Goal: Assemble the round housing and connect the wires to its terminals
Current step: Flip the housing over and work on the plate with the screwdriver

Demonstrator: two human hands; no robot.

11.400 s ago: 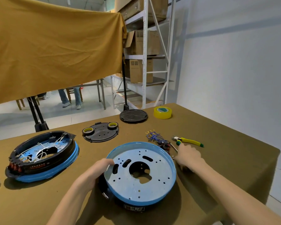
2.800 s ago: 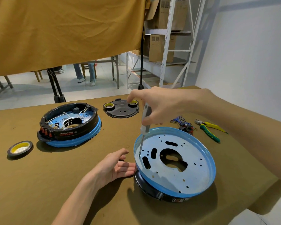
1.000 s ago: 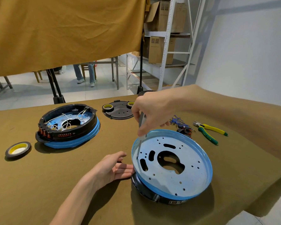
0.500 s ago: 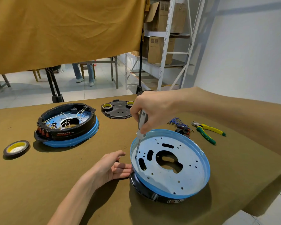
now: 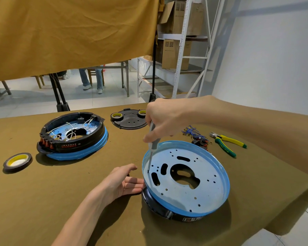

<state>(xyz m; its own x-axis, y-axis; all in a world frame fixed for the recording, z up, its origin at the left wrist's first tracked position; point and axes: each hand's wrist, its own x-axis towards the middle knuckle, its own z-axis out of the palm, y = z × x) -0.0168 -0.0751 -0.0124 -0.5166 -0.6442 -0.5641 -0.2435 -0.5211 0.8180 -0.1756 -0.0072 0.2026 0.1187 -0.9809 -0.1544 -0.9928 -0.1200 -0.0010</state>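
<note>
Grey-handled, the screwdriver (image 5: 151,137) is pinched upright in the curled fingers of the right hand (image 5: 164,119), its thin shaft running down so the tip meets the pale blue plate near the rim at about nine o'clock of the round housing (image 5: 186,181). The left hand (image 5: 119,183) lies flat on the olive-brown table (image 5: 60,201) with its fingers straight, their tips against the housing's black lower edge at nine o'clock. The housing rests tilted near the table's near right part, blue plate upward, with slots, small holes and a large central cutout.

At one o'clock from it lies a bundle of blue wires (image 5: 194,132) with small dark parts just beside them, and farther toward two o'clock a pair of yellow-and-green pliers (image 5: 226,143). At eleven o'clock sits a black round cover (image 5: 129,121) carrying two small tape rolls. Well apart at ten o'clock stands a second housing (image 5: 73,135), open side up, white wires looped inside. A tape roll (image 5: 17,161) with a yellow core lies at nine o'clock, near the table's left edge.
</note>
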